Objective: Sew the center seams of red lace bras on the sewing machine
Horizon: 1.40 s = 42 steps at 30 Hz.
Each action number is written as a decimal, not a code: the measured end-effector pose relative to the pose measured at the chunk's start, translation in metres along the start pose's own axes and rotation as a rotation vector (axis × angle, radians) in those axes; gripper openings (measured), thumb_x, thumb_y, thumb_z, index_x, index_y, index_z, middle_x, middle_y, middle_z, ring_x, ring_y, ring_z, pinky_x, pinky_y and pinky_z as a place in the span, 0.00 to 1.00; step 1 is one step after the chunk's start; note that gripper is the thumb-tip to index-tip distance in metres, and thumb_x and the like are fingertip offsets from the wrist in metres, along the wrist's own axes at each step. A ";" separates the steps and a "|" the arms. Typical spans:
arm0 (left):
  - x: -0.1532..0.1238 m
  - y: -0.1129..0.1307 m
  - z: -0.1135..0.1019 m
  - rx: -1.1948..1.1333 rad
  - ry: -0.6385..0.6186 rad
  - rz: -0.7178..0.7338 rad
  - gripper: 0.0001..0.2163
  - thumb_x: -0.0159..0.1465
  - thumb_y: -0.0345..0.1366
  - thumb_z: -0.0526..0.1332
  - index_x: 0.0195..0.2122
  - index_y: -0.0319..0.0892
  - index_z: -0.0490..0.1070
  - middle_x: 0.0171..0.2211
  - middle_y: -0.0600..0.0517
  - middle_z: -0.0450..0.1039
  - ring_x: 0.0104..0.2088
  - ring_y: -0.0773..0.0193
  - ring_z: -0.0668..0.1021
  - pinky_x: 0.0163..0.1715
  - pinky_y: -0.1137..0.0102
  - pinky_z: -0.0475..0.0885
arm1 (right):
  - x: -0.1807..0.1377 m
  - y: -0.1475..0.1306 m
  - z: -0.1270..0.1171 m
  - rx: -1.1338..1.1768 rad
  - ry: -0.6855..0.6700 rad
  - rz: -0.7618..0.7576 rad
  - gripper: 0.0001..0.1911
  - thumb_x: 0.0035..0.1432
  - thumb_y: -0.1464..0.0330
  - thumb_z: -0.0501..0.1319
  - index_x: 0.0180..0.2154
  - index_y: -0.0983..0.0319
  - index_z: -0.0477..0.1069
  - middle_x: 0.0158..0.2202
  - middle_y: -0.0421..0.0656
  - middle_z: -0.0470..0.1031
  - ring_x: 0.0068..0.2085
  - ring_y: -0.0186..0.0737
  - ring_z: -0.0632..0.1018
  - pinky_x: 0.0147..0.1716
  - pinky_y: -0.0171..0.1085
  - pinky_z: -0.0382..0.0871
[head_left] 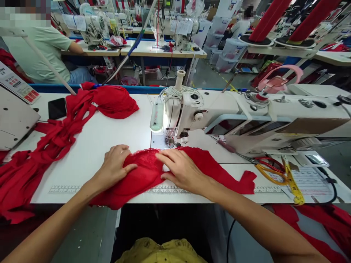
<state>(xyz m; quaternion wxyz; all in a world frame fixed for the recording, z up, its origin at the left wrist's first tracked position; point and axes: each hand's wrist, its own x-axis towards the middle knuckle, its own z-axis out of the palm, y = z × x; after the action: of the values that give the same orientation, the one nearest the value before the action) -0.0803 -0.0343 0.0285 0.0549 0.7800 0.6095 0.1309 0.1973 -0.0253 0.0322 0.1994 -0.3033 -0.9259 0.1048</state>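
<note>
A red bra piece [148, 170] with a lace edge and a rounded cup lies on the white sewing table, its front part hanging over the near edge. My left hand [116, 166] rests on the left end of the cup, thumb apart from the fingers. On its right side my right hand [182, 170] lies over the fabric, fingers stretched to the left and thumb spread. A small white patch shows beside the right fingertips; I cannot tell what it is. Just beyond the lace stands the sewing machine's needle and presser foot [170, 141], with the fabric in front of it.
Red fabric strips [63, 135] are heaped at the left near a black phone [57, 109]. The sewing machine [214, 106] fills the right back. Orange-handled scissors [271, 173] and a yellow tape measure [294, 184] lie at the right. A person [41, 51] sits beyond the table.
</note>
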 end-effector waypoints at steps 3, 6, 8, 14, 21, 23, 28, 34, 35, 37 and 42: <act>-0.009 0.030 -0.023 -0.024 0.045 0.045 0.08 0.69 0.39 0.50 0.35 0.45 0.65 0.32 0.50 0.72 0.31 0.58 0.74 0.31 0.64 0.70 | 0.011 0.006 0.000 0.039 -0.106 0.058 0.41 0.57 0.58 0.70 0.65 0.61 0.55 0.56 0.54 0.71 0.56 0.55 0.71 0.53 0.50 0.63; -0.044 0.067 -0.040 0.043 0.246 0.221 0.10 0.67 0.29 0.49 0.31 0.47 0.65 0.25 0.52 0.68 0.25 0.59 0.70 0.28 0.64 0.66 | 0.008 0.007 0.002 0.045 -0.115 0.101 0.28 0.59 0.62 0.67 0.57 0.63 0.64 0.40 0.46 0.77 0.42 0.47 0.75 0.49 0.48 0.62; -0.072 0.086 -0.038 -0.070 0.231 0.397 0.10 0.68 0.28 0.50 0.36 0.48 0.68 0.29 0.52 0.73 0.27 0.60 0.73 0.30 0.65 0.69 | -0.002 0.004 0.003 0.013 0.006 0.056 0.07 0.62 0.70 0.60 0.43 0.62 0.70 0.31 0.41 0.75 0.34 0.41 0.73 0.46 0.45 0.60; -0.098 0.117 0.007 -0.583 0.240 0.136 0.10 0.69 0.40 0.59 0.50 0.49 0.65 0.43 0.50 0.77 0.42 0.61 0.80 0.40 0.69 0.76 | -0.041 -0.010 0.002 -0.103 0.494 -0.078 0.09 0.66 0.76 0.52 0.37 0.60 0.68 0.25 0.38 0.69 0.28 0.36 0.69 0.44 0.45 0.61; -0.057 0.149 0.032 -1.112 -0.105 -0.308 0.15 0.63 0.40 0.61 0.50 0.47 0.65 0.34 0.54 0.74 0.35 0.61 0.78 0.36 0.67 0.75 | -0.062 -0.017 -0.007 -0.191 0.676 -0.078 0.10 0.69 0.76 0.52 0.36 0.59 0.68 0.25 0.36 0.73 0.29 0.35 0.73 0.44 0.46 0.62; -0.055 0.152 0.035 -1.217 -0.099 -0.323 0.12 0.63 0.39 0.59 0.47 0.47 0.64 0.30 0.56 0.71 0.32 0.64 0.77 0.34 0.70 0.73 | -0.073 -0.014 -0.012 -0.263 0.640 -0.098 0.08 0.68 0.75 0.55 0.37 0.58 0.69 0.26 0.36 0.74 0.30 0.35 0.74 0.45 0.47 0.63; -0.062 0.149 0.037 -1.380 -0.098 -0.329 0.18 0.63 0.40 0.62 0.53 0.47 0.64 0.36 0.55 0.75 0.37 0.64 0.79 0.41 0.69 0.74 | -0.106 0.001 -0.023 -0.386 0.409 -0.224 0.10 0.63 0.78 0.56 0.43 0.62 0.72 0.34 0.42 0.80 0.36 0.39 0.77 0.49 0.47 0.64; -0.070 0.151 0.041 -1.470 -0.075 -0.422 0.26 0.61 0.43 0.65 0.60 0.49 0.62 0.42 0.52 0.79 0.38 0.63 0.81 0.43 0.68 0.77 | -0.124 -0.010 -0.040 -0.192 0.413 0.022 0.21 0.57 0.82 0.53 0.48 0.58 0.71 0.41 0.43 0.78 0.43 0.41 0.77 0.48 0.48 0.67; -0.070 0.151 0.042 -1.461 -0.063 -0.425 0.27 0.61 0.43 0.66 0.60 0.49 0.62 0.43 0.52 0.79 0.38 0.63 0.81 0.43 0.68 0.77 | -0.123 -0.016 -0.041 -0.144 0.468 0.066 0.20 0.57 0.81 0.54 0.47 0.57 0.71 0.40 0.43 0.78 0.41 0.42 0.77 0.46 0.47 0.67; -0.070 0.151 0.044 -1.450 -0.042 -0.411 0.28 0.61 0.43 0.66 0.61 0.49 0.62 0.43 0.51 0.80 0.39 0.62 0.81 0.44 0.68 0.77 | -0.116 -0.030 -0.038 -0.089 0.540 0.123 0.15 0.58 0.79 0.58 0.44 0.58 0.71 0.38 0.43 0.77 0.39 0.41 0.76 0.43 0.46 0.68; -0.072 0.150 0.047 -1.467 -0.035 -0.366 0.27 0.63 0.43 0.65 0.63 0.50 0.60 0.44 0.50 0.79 0.37 0.64 0.81 0.41 0.69 0.78 | -0.094 -0.048 -0.013 -0.169 0.567 0.164 0.09 0.58 0.71 0.66 0.42 0.60 0.71 0.36 0.43 0.77 0.38 0.41 0.75 0.43 0.45 0.67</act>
<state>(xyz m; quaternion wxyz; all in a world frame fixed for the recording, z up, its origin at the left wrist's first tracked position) 0.0571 -0.1376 0.0106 0.5906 0.4315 0.4849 0.4794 0.2473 -0.1197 0.0305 0.4147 -0.4095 -0.8113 -0.0454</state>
